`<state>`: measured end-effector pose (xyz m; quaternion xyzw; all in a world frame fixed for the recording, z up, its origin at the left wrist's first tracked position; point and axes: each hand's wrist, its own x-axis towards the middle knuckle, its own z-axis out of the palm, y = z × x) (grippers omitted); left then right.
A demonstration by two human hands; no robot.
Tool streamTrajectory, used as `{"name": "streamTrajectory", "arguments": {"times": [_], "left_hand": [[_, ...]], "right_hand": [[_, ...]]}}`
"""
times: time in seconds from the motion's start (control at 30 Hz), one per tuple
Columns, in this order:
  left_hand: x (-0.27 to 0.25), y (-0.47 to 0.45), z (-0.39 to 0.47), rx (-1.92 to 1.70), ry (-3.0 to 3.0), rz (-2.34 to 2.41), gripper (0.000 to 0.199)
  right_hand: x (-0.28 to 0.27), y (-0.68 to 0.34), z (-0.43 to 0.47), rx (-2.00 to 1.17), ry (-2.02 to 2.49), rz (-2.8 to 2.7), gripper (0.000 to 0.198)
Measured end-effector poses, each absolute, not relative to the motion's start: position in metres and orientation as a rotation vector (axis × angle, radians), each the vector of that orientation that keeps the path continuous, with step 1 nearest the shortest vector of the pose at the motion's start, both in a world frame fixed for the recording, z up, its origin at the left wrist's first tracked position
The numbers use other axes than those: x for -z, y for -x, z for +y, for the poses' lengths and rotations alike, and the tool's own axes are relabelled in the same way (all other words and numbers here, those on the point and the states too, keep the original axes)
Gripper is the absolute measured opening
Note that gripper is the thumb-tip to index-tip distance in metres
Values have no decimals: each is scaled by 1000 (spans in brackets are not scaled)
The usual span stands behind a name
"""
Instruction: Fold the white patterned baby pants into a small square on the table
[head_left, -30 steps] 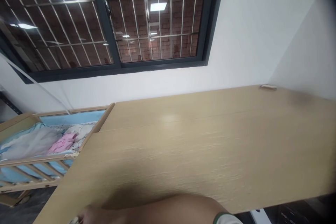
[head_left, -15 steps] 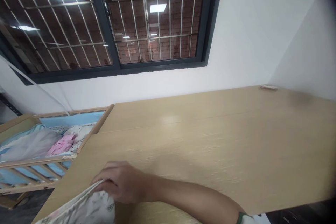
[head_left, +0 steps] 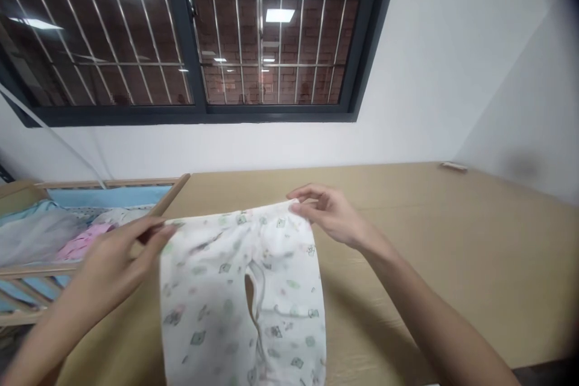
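over the broad wood-toned tabletop hang small printed trousers, lower ends out of view; they look light, soft and floppy, hardly fragile. the left hand and right hand each pinch one end of the waistband, probably the best hold for such limp cloth.

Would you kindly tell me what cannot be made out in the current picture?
Head view:
Pants: leg ends, cut off by the bottom edge.
Crib: near right corner, hidden behind the left hand.
Window: top, cut off by the top edge.
Thin piece at far right of the table: too small to identify.
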<state>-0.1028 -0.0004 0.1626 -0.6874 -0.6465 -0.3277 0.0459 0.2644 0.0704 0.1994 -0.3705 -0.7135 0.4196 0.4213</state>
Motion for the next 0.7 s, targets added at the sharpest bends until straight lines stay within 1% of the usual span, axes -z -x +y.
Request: {"name": "streamTrajectory", "arguments": {"times": [0.1,0.2,0.37,0.5,0.7], "left_hand": [[-134,82,59,1036,2222,-2019,40],[-89,66,110,918,2330,-2108,33],[-22,50,161,781,2291,-2173,28],[3,44,190,710,2207,-2211,25],[18,39,214,626,2090,-2311,24]], "right_hand": [[-162,-273,110,-1019,1074,-1804,31],[-109,-274,156,-1025,1170,-1816,25],[-35,-267,216,-858,1319,-1895,7],[-6,-258,248,-779,1370,-1901,6],[15,-251,280,-644,1447,-1907,7]]}}
